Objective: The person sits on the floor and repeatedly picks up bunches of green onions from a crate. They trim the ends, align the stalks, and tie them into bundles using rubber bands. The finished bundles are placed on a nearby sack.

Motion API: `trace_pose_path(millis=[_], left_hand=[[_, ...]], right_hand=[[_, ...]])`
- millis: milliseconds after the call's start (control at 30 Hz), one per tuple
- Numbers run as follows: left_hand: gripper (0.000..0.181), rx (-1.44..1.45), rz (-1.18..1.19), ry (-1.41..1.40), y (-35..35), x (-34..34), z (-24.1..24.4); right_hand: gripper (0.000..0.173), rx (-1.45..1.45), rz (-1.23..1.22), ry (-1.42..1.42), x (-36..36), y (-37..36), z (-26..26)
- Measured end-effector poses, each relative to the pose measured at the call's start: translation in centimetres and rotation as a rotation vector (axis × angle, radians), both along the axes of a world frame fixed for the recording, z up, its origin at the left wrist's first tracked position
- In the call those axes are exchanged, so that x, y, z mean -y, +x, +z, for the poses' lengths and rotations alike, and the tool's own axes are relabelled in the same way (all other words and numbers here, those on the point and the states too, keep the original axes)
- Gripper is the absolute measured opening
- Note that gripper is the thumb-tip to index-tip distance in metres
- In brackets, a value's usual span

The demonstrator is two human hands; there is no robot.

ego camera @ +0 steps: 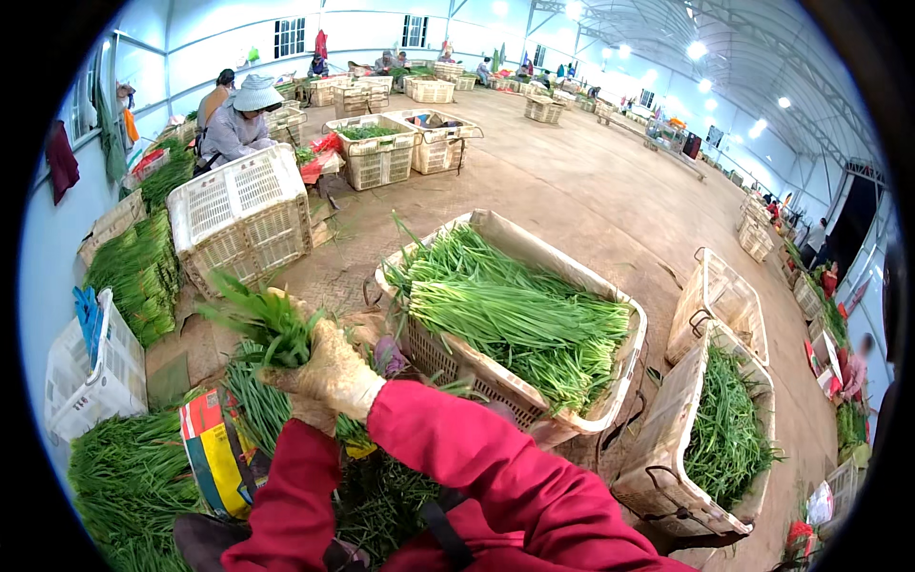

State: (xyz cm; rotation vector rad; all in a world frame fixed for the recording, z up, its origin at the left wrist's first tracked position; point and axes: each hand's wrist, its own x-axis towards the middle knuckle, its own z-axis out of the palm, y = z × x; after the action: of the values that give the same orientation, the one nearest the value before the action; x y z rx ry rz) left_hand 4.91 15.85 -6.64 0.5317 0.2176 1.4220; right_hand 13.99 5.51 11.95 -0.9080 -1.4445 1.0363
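Note:
Both my hands wear stained, pale work gloves and are together in front of me. My right hand (339, 365) is closed around a bunch of green chives (275, 332), its leaves blurred and fanning to the upper left. Partly hidden behind it, my left hand (313, 411) grips the same bunch from below. Longer chives (261, 400) lie just under the hands, next to a colourful printed sack (218, 457). To the right stands a plastic crate (632, 357) with neat chive bundles (515, 314) laid in it, pale stem ends facing mostly right.
Loose greens fill a tilted crate (690, 436) at right, touching another crate (722, 300). An overturned crate (239, 207) stands ahead left. Chive piles (136, 279) line the left wall near a white basket (100, 372) with blue gloves (87, 318). A person in a sunhat (239, 125) sits beyond.

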Motion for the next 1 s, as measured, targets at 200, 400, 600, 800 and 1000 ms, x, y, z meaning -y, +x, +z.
trace_pose_path(millis=[200,400,600,800,1000], left_hand=[[0.047,-0.357,0.263,0.335,-0.6,5.0,6.4],[0.041,-0.54,0.448,0.081,-0.4,9.8,16.7],[0.037,-0.415,0.354,-0.054,-3.8,9.2,16.4],[0.035,-0.254,0.257,-0.048,-6.7,9.3,13.6],[0.038,-0.174,0.205,-0.032,-10.4,7.7,8.2]], right_hand=[[0.117,-0.152,0.047,0.18,0.9,2.6,-4.8],[0.133,0.624,-0.014,-0.011,5.0,4.6,-8.5],[0.115,0.835,0.112,-0.224,8.2,6.6,-12.1],[0.06,0.578,0.36,-0.361,12.2,8.4,-12.1],[0.034,0.777,0.296,-0.345,15.7,7.9,-11.9]])
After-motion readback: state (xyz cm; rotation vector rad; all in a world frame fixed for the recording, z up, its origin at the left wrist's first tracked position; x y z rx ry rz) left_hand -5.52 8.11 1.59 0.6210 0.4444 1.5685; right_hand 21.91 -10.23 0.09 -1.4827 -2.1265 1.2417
